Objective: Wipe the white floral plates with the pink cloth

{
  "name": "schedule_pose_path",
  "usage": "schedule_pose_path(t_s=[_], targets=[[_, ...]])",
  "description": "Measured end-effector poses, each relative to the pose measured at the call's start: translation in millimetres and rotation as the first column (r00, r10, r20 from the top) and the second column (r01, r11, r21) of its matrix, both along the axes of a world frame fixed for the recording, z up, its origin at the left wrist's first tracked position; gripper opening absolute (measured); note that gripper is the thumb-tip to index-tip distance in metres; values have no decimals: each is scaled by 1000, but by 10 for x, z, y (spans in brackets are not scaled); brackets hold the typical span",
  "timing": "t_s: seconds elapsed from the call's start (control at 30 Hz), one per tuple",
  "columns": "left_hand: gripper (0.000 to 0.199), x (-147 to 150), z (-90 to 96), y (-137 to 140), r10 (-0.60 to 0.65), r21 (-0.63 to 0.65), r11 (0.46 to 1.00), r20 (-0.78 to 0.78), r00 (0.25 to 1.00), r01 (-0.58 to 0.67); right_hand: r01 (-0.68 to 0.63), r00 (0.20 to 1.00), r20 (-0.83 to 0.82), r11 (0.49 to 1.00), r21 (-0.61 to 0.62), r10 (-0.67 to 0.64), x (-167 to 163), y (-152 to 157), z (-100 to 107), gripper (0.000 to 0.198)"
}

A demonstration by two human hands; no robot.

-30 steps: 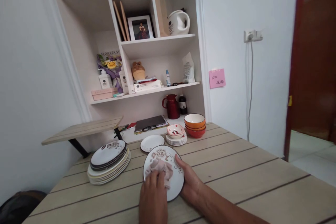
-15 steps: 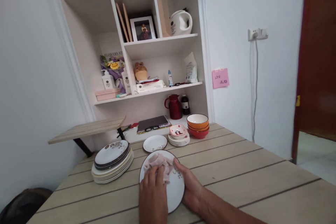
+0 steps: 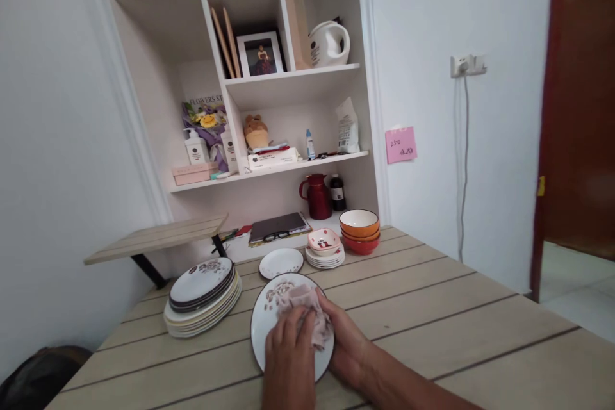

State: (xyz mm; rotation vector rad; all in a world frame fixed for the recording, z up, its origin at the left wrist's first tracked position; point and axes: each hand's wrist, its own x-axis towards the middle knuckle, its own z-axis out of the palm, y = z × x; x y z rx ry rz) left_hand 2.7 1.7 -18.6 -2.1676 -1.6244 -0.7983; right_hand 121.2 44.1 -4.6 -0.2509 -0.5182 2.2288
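Note:
A white plate (image 3: 264, 327) with a dark rim and a brown floral pattern is held tilted up over the table. My right hand (image 3: 348, 349) grips its right edge, the thumb near the rim and the other fingers hidden behind it. A crumpled pale pink cloth (image 3: 307, 301) lies against the plate's face, pressed there by the bent fingers of my left hand (image 3: 291, 355). Just behind, a smaller plate (image 3: 281, 262) with a similar rim and pattern lies flat on the table. To the left stands a stack of plates (image 3: 204, 298), dark-rimmed ones on top of pale ones.
On the slatted wooden table (image 3: 446, 320), small square dishes (image 3: 325, 256) are stacked beside orange and red bowls (image 3: 360, 230). A raised wooden shelf (image 3: 158, 237) stands at the left. Behind are a closed laptop (image 3: 278, 226), a red jug (image 3: 318, 197) and white shelving (image 3: 293, 77).
My left hand has slid the cloth rightward across the plate, uncovering the floral pattern at its upper left. My right hand keeps its hold on the edge.

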Motion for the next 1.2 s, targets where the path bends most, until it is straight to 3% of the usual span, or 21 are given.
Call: schedule_pose_path(t_s=[0.13, 0.23, 0.33, 0.47, 0.6, 0.8, 0.9, 1.07, 1.2], targets=[[53, -39, 84, -5, 156, 65, 986, -37, 987, -154, 10, 1000, -19, 1000, 0, -10, -33, 21, -47, 51], [48, -54, 75, -7, 187, 85, 980, -75, 979, -181, 15, 999, -45, 1000, -10, -16, -6, 44, -36, 54], [44, -43, 18, -6, 137, 92, 987, -92, 986, -128, -2, 997, -82, 1000, -9, 1, 38, 53, 4, 58], [42, 3, -64, -15, -27, 58, 998, -68, 997, 31, -7, 997, -71, 1000, -15, 5, 106, 49, 44, 64], [43, 36, -28, -54, -129, -4, 992, 12, 992, 129, 13, 1000, -20, 1000, -26, -14, 113, 31, 42, 61], [45, -15, 174, -79, 165, -7, 986, 59, 985, -164, 40, 999, 38, 997, -61, -38, -15, -12, -13, 51], [40, -42, 191, -70, 218, -10, 976, 15, 976, -218, 65, 996, 63, 994, -83, -60, -10, 2, -20, 52], [32, 27, 102, -86, 169, -29, 985, 16, 986, -168, 90, 996, 13, 993, -71, -90, 121, 83, 32, 57], [34, 96, 41, -113, 17, -78, 997, 39, 999, -14, 71, 997, -20, 996, -46, -72, 197, 103, 72, 59]])
